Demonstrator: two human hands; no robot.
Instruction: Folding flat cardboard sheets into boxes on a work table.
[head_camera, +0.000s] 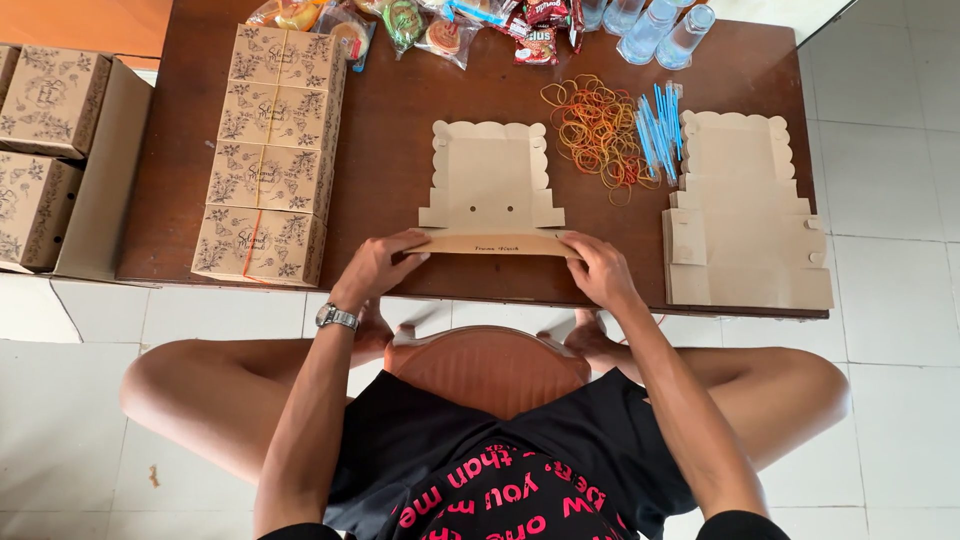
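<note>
A flat box blank (490, 185) lies on the table (400, 130), its near flap pinched at each end by the left hand (378, 265) and right hand (600, 268). The fingertips are curled over the flap; the thumbs are hidden beneath. The snack packets (440, 25) and cups (655, 25) are cut off at the top edge.

Four closed kraft boxes (268, 155) with dark floral print line the counter's (390, 110) left edge. More printed boxes (40, 150) sit off its left side. Colourful snack packets (440, 25) crowd the far edge. Flat kraft blanks (745, 225) stack at the right edge.
</note>
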